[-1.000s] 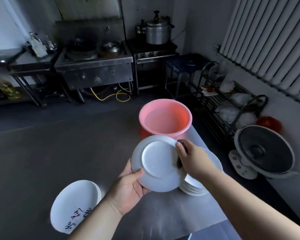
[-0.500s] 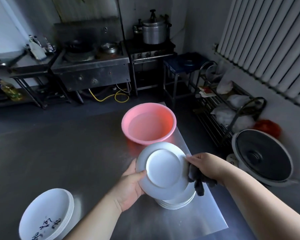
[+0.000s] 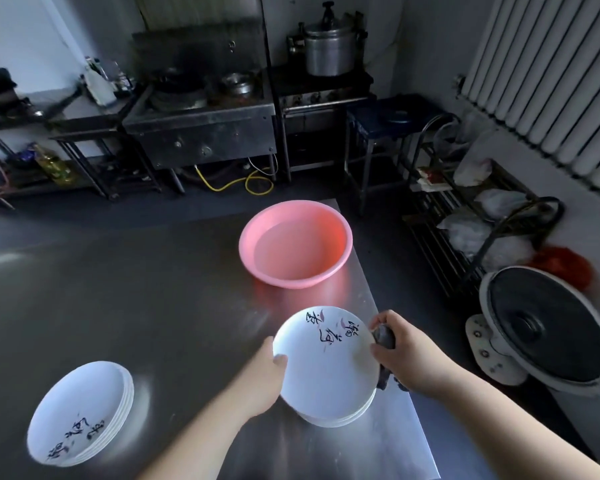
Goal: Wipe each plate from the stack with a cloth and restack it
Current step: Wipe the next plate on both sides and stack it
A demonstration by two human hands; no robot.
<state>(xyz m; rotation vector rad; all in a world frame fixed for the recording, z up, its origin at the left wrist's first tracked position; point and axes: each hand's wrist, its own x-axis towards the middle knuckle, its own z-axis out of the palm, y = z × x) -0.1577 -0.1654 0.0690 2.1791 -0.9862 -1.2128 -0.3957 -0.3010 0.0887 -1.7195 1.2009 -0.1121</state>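
- The left hand (image 3: pixel 257 382) is at about 6 o'clock in the view; it grips the left rim of a white plate (image 3: pixel 326 362), with the thumb over the edge.
- This plate shows its face up, with black brush writing near its far edge, and it sits just above a stack of white plates (image 3: pixel 340 415) on the steel table (image 3: pixel 153 306). I cannot tell if it touches the stack.
- The right hand (image 3: pixel 406 355), at about 4 o'clock, has its fingers curled tight around a dark grey cloth (image 3: pixel 384 337), which is against the right rim of the plate.
- At 8 o'clock, well apart, a second stack of plates (image 3: pixel 80 414) with the same writing lies on the table.
- At 12 o'clock, beyond the plate, stands a pink basin (image 3: pixel 296 242).
- At 3 o'clock, off the table, there is a fan (image 3: pixel 548 327).
- Farthest, at 12 o'clock, a stove (image 3: pixel 201 129) and a metal pressure cooker (image 3: pixel 329 46).
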